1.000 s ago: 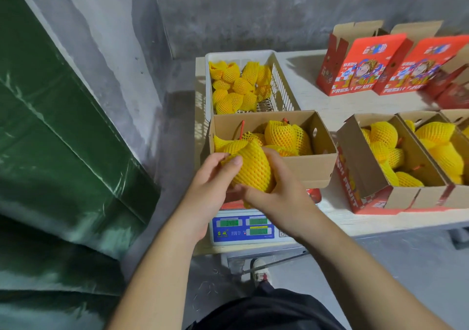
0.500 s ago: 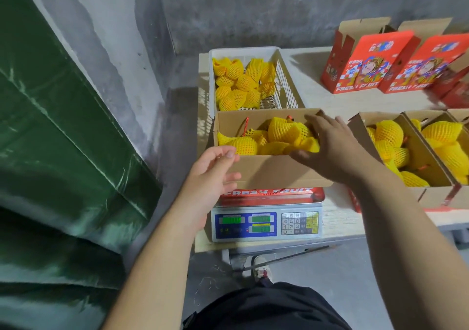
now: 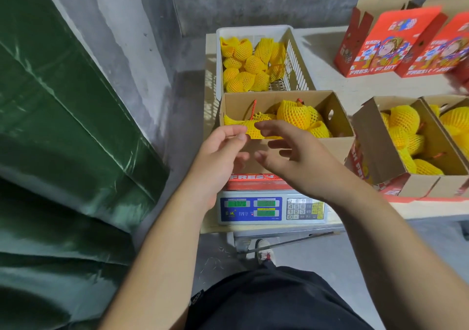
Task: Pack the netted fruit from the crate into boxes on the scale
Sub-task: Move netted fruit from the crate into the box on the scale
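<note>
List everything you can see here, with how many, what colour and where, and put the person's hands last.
white crate: one, white plastic, back of the table, holding yellow netted fruit
box on the scale: one, brown cardboard, open, part filled with netted fruit
scale: one, white with blue panel and green displays, front table edge
filled boxes: two in view, brown inside, right of the scale, holding netted fruit
upright boxes: at least two, red printed, empty-looking, back right
green sheet: one, shiny, far left
left hand: one, empty, fingers loosely curled, before the box
right hand: one, empty, fingers spread, before the box
</note>
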Demonstrator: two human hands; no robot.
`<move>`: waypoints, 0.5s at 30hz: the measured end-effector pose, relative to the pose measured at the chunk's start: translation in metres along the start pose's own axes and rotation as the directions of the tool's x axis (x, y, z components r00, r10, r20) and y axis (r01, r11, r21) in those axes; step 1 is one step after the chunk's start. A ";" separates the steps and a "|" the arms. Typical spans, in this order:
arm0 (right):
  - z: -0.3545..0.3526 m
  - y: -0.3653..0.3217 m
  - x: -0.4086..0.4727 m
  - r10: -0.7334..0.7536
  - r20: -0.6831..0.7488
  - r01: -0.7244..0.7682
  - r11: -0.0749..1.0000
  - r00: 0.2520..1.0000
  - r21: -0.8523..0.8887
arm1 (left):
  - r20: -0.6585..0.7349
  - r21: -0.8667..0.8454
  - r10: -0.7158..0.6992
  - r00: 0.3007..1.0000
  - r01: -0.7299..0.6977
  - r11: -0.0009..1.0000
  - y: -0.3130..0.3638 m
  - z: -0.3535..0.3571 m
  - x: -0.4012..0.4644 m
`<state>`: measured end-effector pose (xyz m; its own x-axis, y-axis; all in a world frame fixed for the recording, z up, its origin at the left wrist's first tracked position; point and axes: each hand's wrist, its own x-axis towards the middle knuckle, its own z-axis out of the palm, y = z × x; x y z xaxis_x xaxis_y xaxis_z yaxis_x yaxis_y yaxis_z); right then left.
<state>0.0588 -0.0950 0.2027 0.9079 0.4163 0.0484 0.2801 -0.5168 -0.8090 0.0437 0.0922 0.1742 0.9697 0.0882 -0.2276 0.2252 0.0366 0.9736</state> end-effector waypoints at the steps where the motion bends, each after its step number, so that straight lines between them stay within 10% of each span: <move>1: 0.001 0.000 0.000 -0.006 0.003 0.006 1.000 1.000 0.003 | -0.003 -0.002 0.003 1.000 -0.003 1.000 0.000 0.000 0.000; 15: 0.002 0.004 0.010 -0.103 0.006 0.102 0.976 0.995 -0.193 | 0.006 -0.020 0.027 1.000 -0.027 0.999 -0.001 0.000 0.010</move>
<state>0.0686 -0.0915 0.1988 0.8723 0.4719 0.1281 0.4266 -0.6063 -0.6711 0.0536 0.0928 0.1706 0.9760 0.0833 -0.2011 0.1971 0.0537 0.9789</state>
